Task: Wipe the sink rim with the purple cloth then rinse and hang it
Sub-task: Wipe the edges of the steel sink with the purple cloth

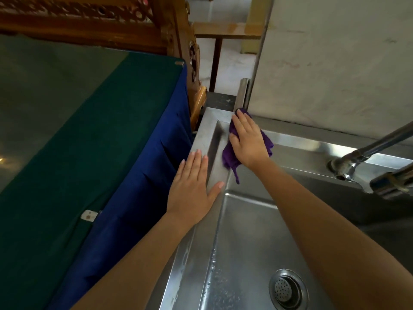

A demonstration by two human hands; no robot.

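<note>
Right hand [248, 139] flat, fingers spread, pressing purple cloth [230, 156] onto sink rim [201, 139] at far left corner; left hand [192, 186] flat and empty, bracing on left rim. Keep palm pressure even, bunch loose tail under palm, sweep along back rim toward faucet [366, 153]

The steel sink basin [245, 242] lies open and bare but for the drain [288, 287] near its front. The left rim [201, 135] is a narrow strip, hemmed by the blue cloth [143, 175] hanging just beside it and partly covered by the flat left hand [192, 189]. At the far corner, an upright metal post [242, 92] and the wall [335, 63] close the way; the faucet [366, 157] juts over the right side
</note>
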